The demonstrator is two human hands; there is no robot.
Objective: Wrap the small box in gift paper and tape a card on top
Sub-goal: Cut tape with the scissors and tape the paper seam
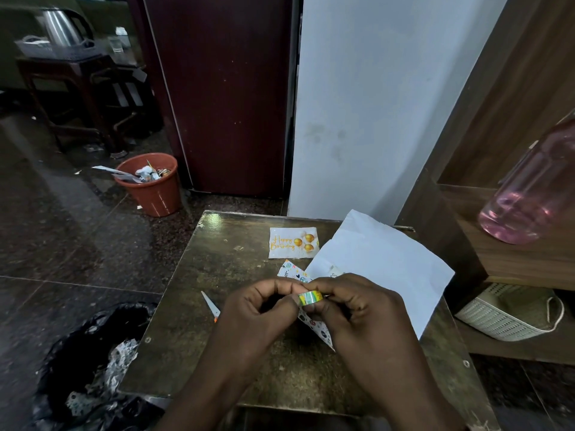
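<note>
Low in the middle of the frame, both hands meet over a worn, dark table (217, 275). The right hand (357, 309) has its fingers curled round a small roll of tape (309, 297), green and yellow on its side, and the left hand (258, 306) pinches at the roll's left edge with thumb and fingertips. The two hands touch each other at the roll.

Under the hands lies patterned gift paper (292, 270), white with small coloured prints; one corner pokes out above the hands and another below the right hand. The small box itself cannot be made out, as the hands cover that spot. To the right of the hands, a large sheet with its white side up (389, 259) spreads toward the right edge of the table and overhangs it a little. Above the hands, toward the far side of the table, a card (293, 243) reading "Happy Birthday" with gold balloons lies flat, just beside the white sheet. Left of the left hand, the blade of a pair of scissors (210, 303) shows, with an orange bit of handle at the wrist.

On the floor in the lower left sits a black bag (93, 353) with paper scraps, and in the upper left an orange bin (149, 185) holds rubbish
</note>
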